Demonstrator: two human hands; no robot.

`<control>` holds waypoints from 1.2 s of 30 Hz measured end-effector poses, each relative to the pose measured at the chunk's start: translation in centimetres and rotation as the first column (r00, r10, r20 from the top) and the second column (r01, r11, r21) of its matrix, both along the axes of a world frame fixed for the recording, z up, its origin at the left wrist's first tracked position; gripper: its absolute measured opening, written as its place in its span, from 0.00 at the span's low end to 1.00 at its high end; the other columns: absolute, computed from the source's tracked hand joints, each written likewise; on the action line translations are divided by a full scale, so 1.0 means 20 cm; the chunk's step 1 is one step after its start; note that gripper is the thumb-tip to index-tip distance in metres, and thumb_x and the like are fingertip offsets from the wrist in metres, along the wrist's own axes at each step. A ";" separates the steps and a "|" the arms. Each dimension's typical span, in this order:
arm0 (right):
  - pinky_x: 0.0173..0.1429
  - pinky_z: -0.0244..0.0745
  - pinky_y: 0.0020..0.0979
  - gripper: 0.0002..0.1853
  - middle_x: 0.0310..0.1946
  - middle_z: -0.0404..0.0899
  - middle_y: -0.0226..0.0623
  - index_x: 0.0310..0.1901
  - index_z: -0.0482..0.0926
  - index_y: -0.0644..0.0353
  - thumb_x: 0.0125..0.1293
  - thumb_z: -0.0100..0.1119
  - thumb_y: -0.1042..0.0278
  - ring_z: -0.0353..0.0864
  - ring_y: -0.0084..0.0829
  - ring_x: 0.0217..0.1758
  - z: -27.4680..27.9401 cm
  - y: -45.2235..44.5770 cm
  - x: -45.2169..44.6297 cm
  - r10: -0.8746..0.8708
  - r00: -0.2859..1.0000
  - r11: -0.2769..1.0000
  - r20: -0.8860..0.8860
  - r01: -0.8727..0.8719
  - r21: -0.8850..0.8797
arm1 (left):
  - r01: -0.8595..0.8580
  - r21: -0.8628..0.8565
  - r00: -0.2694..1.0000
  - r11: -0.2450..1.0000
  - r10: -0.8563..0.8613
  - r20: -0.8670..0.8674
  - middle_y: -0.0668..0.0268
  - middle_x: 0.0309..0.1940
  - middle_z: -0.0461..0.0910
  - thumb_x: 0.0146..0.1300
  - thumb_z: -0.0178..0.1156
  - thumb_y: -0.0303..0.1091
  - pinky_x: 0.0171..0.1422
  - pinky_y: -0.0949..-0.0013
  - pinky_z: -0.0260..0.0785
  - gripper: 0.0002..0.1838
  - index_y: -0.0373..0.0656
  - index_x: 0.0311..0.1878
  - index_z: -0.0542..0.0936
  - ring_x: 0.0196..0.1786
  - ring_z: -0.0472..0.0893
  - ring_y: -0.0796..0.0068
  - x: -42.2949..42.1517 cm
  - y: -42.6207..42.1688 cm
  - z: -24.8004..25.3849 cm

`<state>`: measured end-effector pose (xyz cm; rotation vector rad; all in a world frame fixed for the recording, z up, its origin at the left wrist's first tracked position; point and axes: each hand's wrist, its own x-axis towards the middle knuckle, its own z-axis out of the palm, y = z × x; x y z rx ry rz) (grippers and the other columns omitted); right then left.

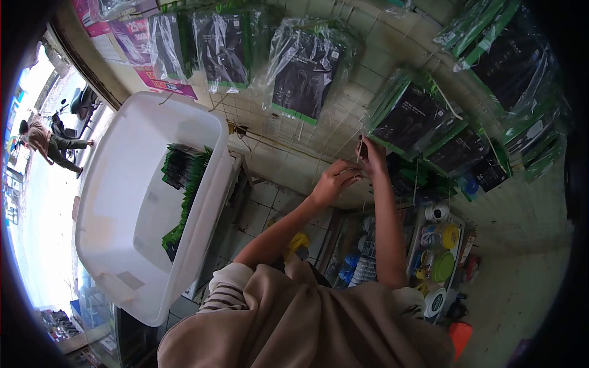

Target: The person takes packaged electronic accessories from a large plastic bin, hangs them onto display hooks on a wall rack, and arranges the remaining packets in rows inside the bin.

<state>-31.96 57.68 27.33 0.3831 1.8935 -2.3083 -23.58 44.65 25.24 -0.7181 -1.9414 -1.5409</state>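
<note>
My right hand [372, 161] is raised to the wall rack, its fingers closed around something small and dark, with a thin pale edge, that I cannot make out. Just left of it, my left hand [334, 182] has loosely bent fingers, with gaps between them, pointing at the right wrist. Nothing shows in the left hand. Above and right of the hands hangs a black-and-green packaged accessory [408, 119] in clear plastic. Dark green packets [423, 181] hang behind the right forearm, partly hidden by it.
To the left stands a large white plastic tub [132, 270] with a row of black-and-green packets [187, 172]. More bagged packages [307, 73] hang along the tiled wall. Below right, a shelf [451, 270] holds coiled goods. Outside, a person [49, 144] stands near a motorbike [83, 104].
</note>
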 end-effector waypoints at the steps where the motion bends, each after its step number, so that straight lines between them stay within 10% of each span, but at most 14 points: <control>1: 0.22 0.64 0.21 0.10 0.21 0.72 0.32 0.36 0.74 0.65 0.64 0.50 0.66 0.71 0.23 0.20 -0.01 0.00 -0.01 0.013 1.000 1.000 0.007 -0.013 0.024 | -0.008 -0.011 1.000 1.000 0.007 -0.016 0.64 0.40 0.76 0.46 0.63 0.24 0.44 0.65 0.69 0.10 0.40 0.35 0.80 0.42 0.76 0.65 0.00 0.00 -0.01; 17: 0.27 0.65 0.23 0.17 0.26 0.74 0.27 0.39 0.73 0.55 0.63 0.50 0.48 0.72 0.20 0.23 -0.16 0.06 0.17 0.150 0.982 0.977 0.113 -0.130 -0.171 | -0.023 -0.046 0.998 0.999 0.025 0.051 0.58 0.51 0.71 0.53 0.56 0.24 0.57 0.62 0.62 0.25 0.40 0.57 0.68 0.51 0.69 0.56 0.08 -0.09 0.00; 21: 0.27 0.68 0.23 0.18 0.23 0.72 0.28 0.37 0.77 0.55 0.64 0.46 0.49 0.73 0.20 0.24 -0.57 0.09 0.38 0.162 0.948 0.961 0.274 -0.214 0.173 | -0.071 0.008 0.956 0.997 0.066 0.285 0.57 0.49 0.72 0.55 0.55 0.24 0.55 0.61 0.63 0.21 0.40 0.55 0.69 0.50 0.71 0.57 0.20 -0.17 -0.19; 24: 0.37 0.71 0.33 0.19 0.28 0.78 0.37 0.39 0.76 0.62 0.62 0.48 0.52 0.77 0.33 0.31 -1.07 0.21 0.65 0.365 0.896 0.648 0.254 -0.440 0.621 | -0.134 -0.046 0.901 0.990 0.141 0.409 0.56 0.42 0.74 0.60 0.52 0.28 0.52 0.61 0.66 0.13 0.39 0.48 0.73 0.46 0.74 0.55 0.45 -0.33 -0.53; 28: 0.47 0.68 0.46 0.18 0.36 0.76 0.53 0.40 0.74 0.63 0.61 0.46 0.55 0.73 0.53 0.44 -1.50 0.53 0.99 0.737 0.517 -0.011 0.436 -0.636 0.772 | -0.194 -0.299 0.526 0.934 0.357 0.772 0.55 0.42 0.76 0.62 0.49 0.35 0.50 0.60 0.67 0.12 0.41 0.45 0.75 0.46 0.75 0.54 1.12 -0.57 -0.85; 32: 0.45 0.69 0.44 0.17 0.34 0.77 0.49 0.40 0.75 0.62 0.61 0.46 0.55 0.76 0.50 0.40 -1.60 0.56 1.04 0.676 0.157 -0.463 0.720 -0.670 0.580 | -0.653 -0.343 -0.021 0.675 0.437 0.899 0.55 0.38 0.79 0.60 0.49 0.31 0.47 0.64 0.69 0.11 0.43 0.45 0.76 0.42 0.78 0.60 1.92 -0.60 -1.07; 36: 0.43 0.70 0.43 0.17 0.32 0.78 0.46 0.40 0.76 0.61 0.62 0.47 0.55 0.78 0.47 0.36 -1.56 0.18 0.93 0.783 0.159 -0.372 0.601 -0.655 0.658 | -0.887 -0.438 -0.338 0.148 0.437 0.833 0.57 0.34 0.80 0.62 0.48 0.29 0.42 0.69 0.71 0.10 0.39 0.44 0.76 0.37 0.80 0.69 2.34 -0.41 -1.09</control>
